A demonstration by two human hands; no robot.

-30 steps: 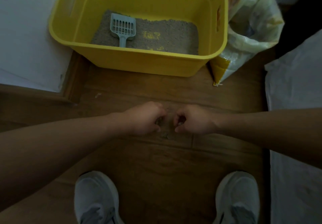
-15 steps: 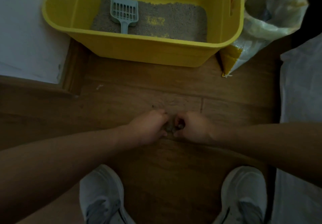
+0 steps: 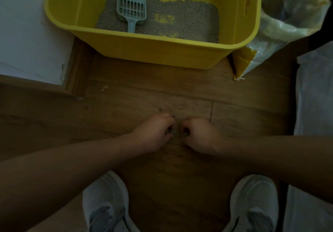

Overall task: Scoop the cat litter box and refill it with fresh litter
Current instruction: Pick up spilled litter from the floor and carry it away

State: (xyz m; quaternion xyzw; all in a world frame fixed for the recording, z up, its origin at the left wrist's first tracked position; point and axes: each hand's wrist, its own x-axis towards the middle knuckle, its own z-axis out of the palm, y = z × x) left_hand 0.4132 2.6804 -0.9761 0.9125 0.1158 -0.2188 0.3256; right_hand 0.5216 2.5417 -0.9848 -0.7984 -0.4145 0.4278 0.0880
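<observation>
On floor, curled hands (image 3: 177,134), spilled litter (image 3: 175,132)

Scoop (image 3: 131,12) on litter (image 3: 180,24) inside box (image 3: 155,51), bag (image 3: 281,26) just right, both hands (image 3: 177,134) on floor (image 3: 144,94) before it.

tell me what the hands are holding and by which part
Left hand and right hand each pinch small grey bits at the fingertips, likely spilled litter; too dim to be sure.

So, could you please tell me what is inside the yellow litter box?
Grey litter covers its floor, with a pale blue scoop lying on it. The near wall of the yellow litter box hides the scoop's handle end.
</observation>
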